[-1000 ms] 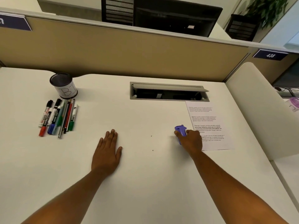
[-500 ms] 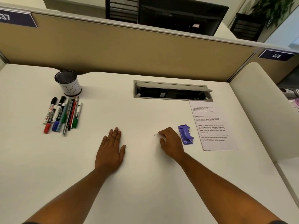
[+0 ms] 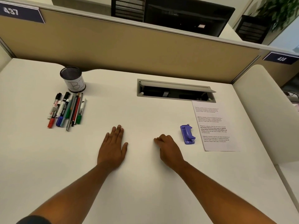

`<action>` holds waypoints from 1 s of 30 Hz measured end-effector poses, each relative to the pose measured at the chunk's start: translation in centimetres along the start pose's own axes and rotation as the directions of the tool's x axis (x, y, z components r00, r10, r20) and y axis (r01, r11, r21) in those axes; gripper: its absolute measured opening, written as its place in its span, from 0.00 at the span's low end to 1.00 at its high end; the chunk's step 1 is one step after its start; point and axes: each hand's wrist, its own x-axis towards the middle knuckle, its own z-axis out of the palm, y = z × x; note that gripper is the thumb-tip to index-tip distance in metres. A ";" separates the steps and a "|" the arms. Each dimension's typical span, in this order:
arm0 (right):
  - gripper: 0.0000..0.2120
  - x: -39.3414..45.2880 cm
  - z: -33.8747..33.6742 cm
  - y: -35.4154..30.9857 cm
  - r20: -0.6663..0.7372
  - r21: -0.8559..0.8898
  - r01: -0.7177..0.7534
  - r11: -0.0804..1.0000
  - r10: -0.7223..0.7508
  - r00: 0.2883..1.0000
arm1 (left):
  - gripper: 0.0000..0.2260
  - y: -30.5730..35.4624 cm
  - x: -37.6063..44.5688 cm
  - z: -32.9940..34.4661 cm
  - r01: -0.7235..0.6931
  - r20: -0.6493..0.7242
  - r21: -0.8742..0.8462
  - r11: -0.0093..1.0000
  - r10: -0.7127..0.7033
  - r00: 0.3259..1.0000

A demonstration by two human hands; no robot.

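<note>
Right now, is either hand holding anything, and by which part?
Nothing is held. The left hand lies flat on the desk, the right hand has its fingers curled on nothing, apart from the purple hole punch.

I noted the punch [image 3: 187,134] was purple, the desk [image 3: 145,110] white, the sheet [image 3: 226,113] white with black print, the mesh cup [image 3: 70,73] black under a white label, the markers [image 3: 64,110] capped red, blue and green, the partition [image 3: 129,50] tan.
</note>
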 end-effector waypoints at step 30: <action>0.10 -2.0 -0.9 -0.1 -0.060 0.265 -0.157 0.951 0.179 0.982 | 0.28 -0.7 -2.8 -0.6 0.009 -0.003 -0.013 1.000 -0.009 1.000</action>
